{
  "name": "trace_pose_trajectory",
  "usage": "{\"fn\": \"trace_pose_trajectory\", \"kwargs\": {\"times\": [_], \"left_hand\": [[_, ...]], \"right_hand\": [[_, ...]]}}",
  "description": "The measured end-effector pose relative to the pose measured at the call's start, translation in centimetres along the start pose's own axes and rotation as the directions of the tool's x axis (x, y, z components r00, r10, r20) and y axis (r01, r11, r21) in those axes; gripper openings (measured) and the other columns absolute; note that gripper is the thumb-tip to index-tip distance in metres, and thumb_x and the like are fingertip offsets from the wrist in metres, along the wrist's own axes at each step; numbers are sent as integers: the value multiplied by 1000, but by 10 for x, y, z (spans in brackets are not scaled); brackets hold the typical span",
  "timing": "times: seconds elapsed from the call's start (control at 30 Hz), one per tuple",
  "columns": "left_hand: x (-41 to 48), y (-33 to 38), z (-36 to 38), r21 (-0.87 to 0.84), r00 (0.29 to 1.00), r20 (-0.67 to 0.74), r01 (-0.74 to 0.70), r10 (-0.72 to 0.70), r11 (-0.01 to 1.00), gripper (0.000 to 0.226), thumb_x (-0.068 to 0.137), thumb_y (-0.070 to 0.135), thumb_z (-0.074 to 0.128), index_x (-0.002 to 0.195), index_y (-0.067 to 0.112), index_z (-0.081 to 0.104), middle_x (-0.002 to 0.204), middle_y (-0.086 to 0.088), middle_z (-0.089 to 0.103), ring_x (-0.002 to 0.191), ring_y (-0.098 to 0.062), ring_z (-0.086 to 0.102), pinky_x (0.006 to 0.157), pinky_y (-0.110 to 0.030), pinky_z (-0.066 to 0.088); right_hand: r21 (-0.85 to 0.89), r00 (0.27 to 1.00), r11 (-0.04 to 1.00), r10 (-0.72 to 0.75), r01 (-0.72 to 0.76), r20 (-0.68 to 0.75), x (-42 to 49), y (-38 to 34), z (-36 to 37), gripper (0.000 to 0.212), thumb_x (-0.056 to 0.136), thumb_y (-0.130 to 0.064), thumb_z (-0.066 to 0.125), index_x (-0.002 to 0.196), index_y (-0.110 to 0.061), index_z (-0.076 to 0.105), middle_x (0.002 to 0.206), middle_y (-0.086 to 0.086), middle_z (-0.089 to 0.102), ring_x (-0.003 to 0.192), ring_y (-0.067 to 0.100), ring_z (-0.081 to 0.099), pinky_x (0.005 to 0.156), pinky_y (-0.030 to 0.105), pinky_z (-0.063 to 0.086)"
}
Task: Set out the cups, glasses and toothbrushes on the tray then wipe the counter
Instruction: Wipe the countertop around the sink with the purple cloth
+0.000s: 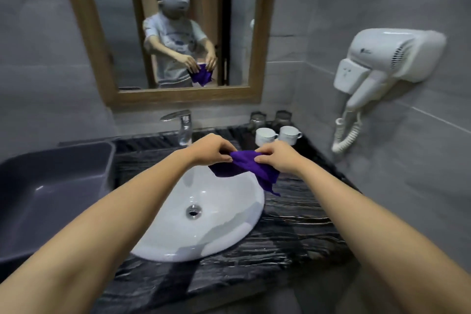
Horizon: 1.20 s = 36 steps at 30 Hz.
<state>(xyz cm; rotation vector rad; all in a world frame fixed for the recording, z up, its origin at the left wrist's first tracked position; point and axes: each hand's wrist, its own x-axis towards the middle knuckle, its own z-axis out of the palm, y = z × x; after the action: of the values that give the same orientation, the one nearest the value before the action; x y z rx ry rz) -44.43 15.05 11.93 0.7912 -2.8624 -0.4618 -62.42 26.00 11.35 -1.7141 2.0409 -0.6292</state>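
Observation:
A purple cloth [244,166] hangs in the air above the far rim of the white basin [216,211]. My left hand [211,148] pinches its left top edge and my right hand [277,157] pinches its right top edge. Behind my hands, at the back right of the dark marbled counter [293,216], two white cups [265,135] [289,134] stand side by side on a dark tray [246,136]. Two clear glasses [257,120] [281,117] stand behind the cups against the wall. No toothbrushes are visible.
A chrome faucet [182,122] rises behind the basin. A grey plastic tub [51,186] fills the left of the counter. A white wall hair dryer [382,64] with a coiled cord hangs at the right. A wood-framed mirror [163,33] covers the back wall.

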Motion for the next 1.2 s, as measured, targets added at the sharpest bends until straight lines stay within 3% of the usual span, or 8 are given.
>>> {"fn": "trace_pose_trajectory", "kwargs": {"times": [0.1, 0.23, 0.4, 0.6, 0.77, 0.93, 1.1, 1.2], "left_hand": [[43, 23, 8, 15, 998, -3, -60, 60, 998, 26, 85, 20, 63, 111, 19, 69, 108, 0, 72, 95, -14, 63, 81, -23, 42], [95, 48, 27, 45, 994, 0, -111, 111, 993, 25, 85, 20, 63, 108, 15, 69, 103, -7, 72, 94, -22, 63, 81, -30, 44], [152, 69, 60, 48, 991, 57, -124, 122, 991, 28, 87, 18, 61, 114, 17, 67, 104, -9, 72, 94, -25, 62, 79, -30, 43], [196, 76, 114, -36, 991, 96, -86, 89, 996, 32, 87, 9, 58, 118, 15, 64, 115, -6, 69, 102, -22, 61, 77, -22, 38], [218, 74, 152, -58, 991, 85, -103, 108, 993, 33, 86, 10, 57, 118, 16, 64, 119, -4, 68, 107, -24, 62, 90, -34, 46], [235, 71, 183, -90, 994, 29, -107, 110, 990, 35, 85, 9, 58, 118, 16, 64, 119, -3, 68, 111, -24, 60, 93, -36, 46], [218, 42, 220, -71, 1000, 24, 11, -9, 997, 41, 89, 15, 56, 129, 13, 54, 130, -12, 60, 120, -29, 53, 99, -33, 40], [194, 10, 238, -54, 992, -38, 122, -124, 991, 37, 89, 10, 53, 126, 7, 57, 134, -16, 55, 124, -31, 49, 103, -36, 38]], "right_hand": [[-13, 998, 999, 48, -49, -38, -2, 33, -28, 23, 89, -18, 60, 108, -9, 70, 106, 7, 71, 88, 13, 56, 73, 23, 37], [-13, 990, 994, 109, -110, -93, 2, 79, -55, 23, 88, -21, 62, 108, -12, 71, 108, 9, 71, 101, 22, 62, 85, 30, 44], [-24, 985, 989, 143, -146, -100, 17, 139, -70, 26, 88, -20, 61, 111, -10, 69, 110, 11, 71, 96, 18, 61, 78, 24, 40], [20, 960, 975, 221, -221, -174, 26, 202, -50, 28, 90, -19, 59, 115, -11, 67, 115, 9, 69, 106, 24, 61, 90, 28, 44], [-12, 917, 949, 301, -315, -262, 33, 241, -27, 30, 91, -24, 55, 118, -16, 65, 115, 11, 68, 105, 29, 62, 89, 35, 50], [-111, 887, 941, 257, -321, -384, 29, 261, -7, 26, 92, -20, 52, 112, -9, 64, 108, 13, 67, 102, 31, 57, 85, 39, 50], [-253, 922, 891, 339, -378, -185, 18, 288, 34, 35, 91, -27, 55, 121, -9, 57, 119, 10, 62, 115, 28, 48, 92, 38, 45], [-387, 966, 887, 211, -253, -147, 15, 298, 49, 47, 87, -40, 56, 123, -10, 51, 125, 9, 52, 119, 27, 43, 99, 38, 40]]}}
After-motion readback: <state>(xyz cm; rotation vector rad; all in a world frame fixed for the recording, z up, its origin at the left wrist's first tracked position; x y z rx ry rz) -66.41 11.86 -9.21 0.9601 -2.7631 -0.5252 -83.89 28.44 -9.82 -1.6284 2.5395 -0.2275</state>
